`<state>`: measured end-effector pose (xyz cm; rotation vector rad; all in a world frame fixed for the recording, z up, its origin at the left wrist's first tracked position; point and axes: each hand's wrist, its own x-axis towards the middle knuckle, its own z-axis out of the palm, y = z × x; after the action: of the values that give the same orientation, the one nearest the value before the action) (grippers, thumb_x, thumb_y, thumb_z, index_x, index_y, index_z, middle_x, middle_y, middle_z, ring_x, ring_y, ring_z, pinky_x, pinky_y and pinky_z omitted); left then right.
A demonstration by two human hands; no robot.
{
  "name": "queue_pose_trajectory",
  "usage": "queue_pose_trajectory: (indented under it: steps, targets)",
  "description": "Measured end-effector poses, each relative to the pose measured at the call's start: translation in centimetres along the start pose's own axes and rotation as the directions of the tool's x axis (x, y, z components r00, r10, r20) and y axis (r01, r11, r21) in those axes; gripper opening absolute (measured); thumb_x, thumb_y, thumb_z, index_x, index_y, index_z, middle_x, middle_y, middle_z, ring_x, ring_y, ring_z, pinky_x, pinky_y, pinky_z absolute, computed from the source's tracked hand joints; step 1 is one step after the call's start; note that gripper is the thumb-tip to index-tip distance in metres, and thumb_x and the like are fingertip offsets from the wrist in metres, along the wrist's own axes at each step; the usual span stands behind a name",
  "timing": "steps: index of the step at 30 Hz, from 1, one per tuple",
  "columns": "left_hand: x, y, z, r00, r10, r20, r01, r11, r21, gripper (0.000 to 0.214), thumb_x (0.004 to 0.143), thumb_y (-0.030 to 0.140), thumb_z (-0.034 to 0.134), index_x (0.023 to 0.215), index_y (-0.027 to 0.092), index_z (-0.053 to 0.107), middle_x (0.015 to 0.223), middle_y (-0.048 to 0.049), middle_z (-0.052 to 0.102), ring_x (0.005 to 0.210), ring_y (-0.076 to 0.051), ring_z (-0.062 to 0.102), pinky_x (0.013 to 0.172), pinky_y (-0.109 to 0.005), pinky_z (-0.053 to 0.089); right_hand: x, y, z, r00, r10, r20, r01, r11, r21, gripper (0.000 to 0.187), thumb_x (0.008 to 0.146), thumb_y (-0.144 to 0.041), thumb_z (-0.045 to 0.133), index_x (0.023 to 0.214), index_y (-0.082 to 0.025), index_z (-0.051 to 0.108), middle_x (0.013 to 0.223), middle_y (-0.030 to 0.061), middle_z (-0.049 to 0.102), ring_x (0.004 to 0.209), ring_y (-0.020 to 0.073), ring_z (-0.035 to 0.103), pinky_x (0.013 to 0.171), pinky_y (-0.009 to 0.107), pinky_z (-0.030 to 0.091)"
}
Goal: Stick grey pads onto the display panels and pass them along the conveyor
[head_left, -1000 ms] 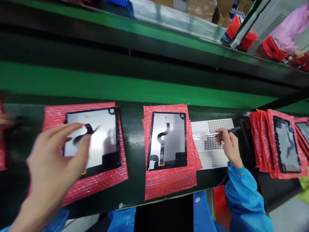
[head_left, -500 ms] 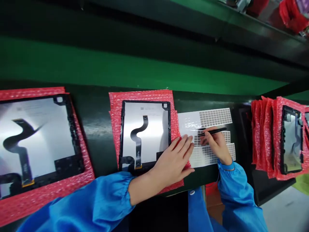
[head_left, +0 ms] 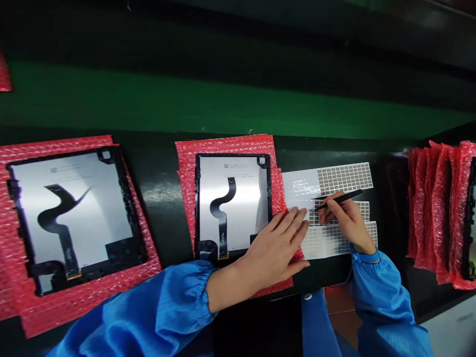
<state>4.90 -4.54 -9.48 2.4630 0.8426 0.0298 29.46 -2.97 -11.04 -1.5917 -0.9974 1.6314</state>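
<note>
In the head view, the right hand (head_left: 344, 218) has its fingers clamped on black tweezers (head_left: 345, 196), held like a pen. The tweezers' two tips stand apart and point left, over the sticker sheets (head_left: 345, 178). These sheets lie one above another on the dark counter (head_left: 163, 198), printed with grids of small gray rectangles; the top one has a plain white left part.

The left hand (head_left: 277, 248) lies palm down, its four fingers nearly side by side and the thumb held away from them. It grips nothing visible; it covers the lower right corner of the middle display panel (head_left: 245, 218) and the wrap next to it, fingertips reaching the left end of the sheets. How firmly it presses, I cannot tell.

The middle panel rests silver back up on red bubble wrap (head_left: 186, 168), just left of the sheets. A curving black flex cable (head_left: 222, 228) runs up its back from a gold-colored strip near the bottom edge. Farther left, well apart from it, a second display panel (head_left: 96, 213) lies on its own red bubble wrap, with a similar cable whose upper end tilts off to one side. At the far right, red bubble-wrap pouches (head_left: 442, 213) stand in a leaning row.
</note>
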Motion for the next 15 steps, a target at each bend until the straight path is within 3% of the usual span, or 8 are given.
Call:
queue_pose_trajectory:
  steps: [3, 5, 8, 10, 15]
  targets:
    - [-0.3, -0.1, -0.8, 0.999, 0.015, -0.05, -0.017, 0.999, -0.043, 0.074, 0.101, 0.065, 0.054, 0.145, 0.006, 0.06, 0.167, -0.023, 0.044, 0.156, -0.038, 0.04, 0.126, -0.051, 0.035, 0.5, -1.4, 0.7, 0.999, -0.045, -0.006, 0.046, 0.993, 0.112, 0.026, 0.102, -0.048, 0.07, 0.099, -0.022, 0.067, 0.075, 0.0002, 0.076, 0.057, 0.0173, 0.073, 0.056, 0.031, 0.062]
    - [-1.0, -0.1, -1.7, 0.99, 0.026, -0.135, -0.037, 0.997, -0.073, 0.061, 0.102, 0.056, 0.057, 0.136, 0.007, 0.065, 0.157, -0.0222, 0.055, 0.15, -0.037, 0.047, 0.124, -0.049, 0.039, 1.2, -2.4, 1.9, 0.997, -0.077, 0.011, 0.074, 0.986, 0.151, 0.027, 0.102, -0.049, 0.07, 0.097, -0.022, 0.066, 0.073, -0.0003, 0.075, 0.054, 0.0172, 0.072, 0.055, 0.032, 0.061]
    - [-2.3, -0.8, -2.9, 0.968, -0.015, -0.249, -0.013, 0.994, -0.109, 0.038, 0.104, 0.04, 0.059, 0.122, 0.009, 0.07, 0.121, -0.0157, 0.073, 0.118, -0.03, 0.067, 0.105, -0.043, 0.055, 2.8, -3.3, 4.6, 0.991, -0.099, 0.093, 0.083, 0.982, 0.169, 0.03, 0.103, -0.052, 0.068, 0.096, -0.023, 0.065, 0.07, -0.0011, 0.075, 0.053, 0.0162, 0.071, 0.055, 0.031, 0.061]
    - [-3.1, -1.8, -3.4, 0.954, -0.088, -0.287, 0.06, 0.993, -0.106, 0.029, 0.103, 0.031, 0.06, 0.118, 0.009, 0.07, 0.102, -0.0113, 0.073, 0.096, -0.026, 0.068, 0.088, -0.04, 0.06, 4.0, -3.4, 6.5, 0.983, -0.105, 0.151, 0.078, 0.981, 0.176, 0.031, 0.103, -0.053, 0.067, 0.096, -0.023, 0.063, 0.07, -0.0013, 0.075, 0.055, 0.0155, 0.072, 0.056, 0.03, 0.061]
    - [-3.8, -4.5, -3.4, 0.927, -0.214, -0.309, 0.227, 0.974, 0.007, 0.038, 0.102, 0.029, 0.06, 0.132, 0.005, 0.063, 0.105, -0.0144, 0.069, 0.095, -0.028, 0.066, 0.082, -0.041, 0.061, 6.5, -2.5, 9.0, 0.973, -0.09, 0.214, 0.045, 0.977, 0.206, 0.033, 0.102, -0.056, 0.067, 0.096, -0.024, 0.058, 0.071, -0.0032, 0.074, 0.056, 0.0141, 0.072, 0.056, 0.028, 0.061]
